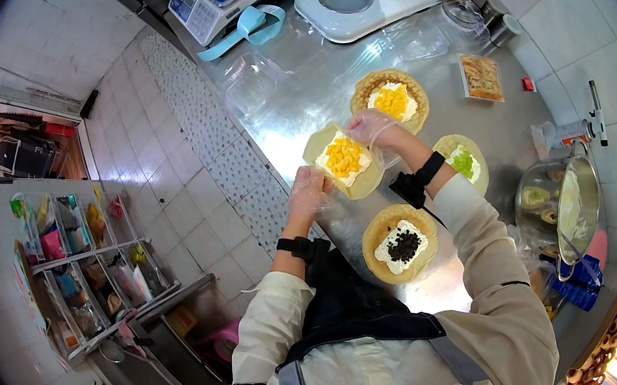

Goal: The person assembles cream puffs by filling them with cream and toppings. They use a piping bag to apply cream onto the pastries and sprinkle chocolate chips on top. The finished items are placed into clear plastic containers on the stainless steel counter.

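We see two hands at the edges of a pale, soft pancake (361, 187) above a brushed metal table (285, 121).
Our left hand (309, 184), nearly closed, pinches the pancake's left edge between its fingertips; our right hand (376, 129) curls at its upper right edge, though we cannot tell how firmly it closes. Thin, clear plastic glints around our fingers. Between our hands, glossy yellow cubes (343, 158) are heaped on a squarish bed of white cream. Around it we see three more round pancakes: a lacy, browned one (363, 92) with yellow pieces, just beyond; a smooth one (465, 141) with pulpy green, to the right; and a tan one (403, 274) with dark crumbs, nearer us.
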`<state>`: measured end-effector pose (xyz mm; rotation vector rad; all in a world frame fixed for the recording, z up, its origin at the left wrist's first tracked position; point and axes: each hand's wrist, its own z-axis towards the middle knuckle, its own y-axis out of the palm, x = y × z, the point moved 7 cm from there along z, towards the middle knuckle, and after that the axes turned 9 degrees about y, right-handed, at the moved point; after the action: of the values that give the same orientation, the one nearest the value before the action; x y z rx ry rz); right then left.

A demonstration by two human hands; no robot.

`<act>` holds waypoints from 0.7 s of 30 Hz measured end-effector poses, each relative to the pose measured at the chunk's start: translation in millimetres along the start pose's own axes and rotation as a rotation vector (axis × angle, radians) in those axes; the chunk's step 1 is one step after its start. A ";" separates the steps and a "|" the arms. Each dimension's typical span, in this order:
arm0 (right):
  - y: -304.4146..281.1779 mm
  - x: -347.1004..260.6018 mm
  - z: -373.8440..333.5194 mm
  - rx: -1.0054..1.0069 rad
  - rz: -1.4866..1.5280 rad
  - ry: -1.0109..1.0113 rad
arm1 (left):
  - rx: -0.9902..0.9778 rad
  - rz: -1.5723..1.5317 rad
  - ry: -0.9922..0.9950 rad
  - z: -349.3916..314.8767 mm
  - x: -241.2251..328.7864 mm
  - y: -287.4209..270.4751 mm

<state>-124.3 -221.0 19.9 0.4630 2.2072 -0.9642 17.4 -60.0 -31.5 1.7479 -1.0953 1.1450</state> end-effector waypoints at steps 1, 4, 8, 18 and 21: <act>2.0 2.0 -0.8 -0.023 0.070 -0.010 | -0.026 0.046 0.015 1.0 3.6 2.1; 11.0 8.8 -2.8 -0.109 0.230 0.080 | -0.060 0.014 0.017 0.6 7.0 11.5; 19.9 10.9 -6.2 -0.163 0.440 0.252 | -0.025 0.037 -0.019 7.6 1.2 12.7; 10.1 -7.3 -61.1 0.141 -0.343 -0.637 | -0.358 1.296 0.589 -46.0 69.8 23.0; 24.5 8.1 -59.7 0.026 -0.369 -0.609 | -0.445 1.347 0.525 -49.9 46.9 33.3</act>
<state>-142.9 -159.8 31.5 -0.2234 1.7429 -1.1406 -17.2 -37.7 32.5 0.1420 -1.9957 1.7364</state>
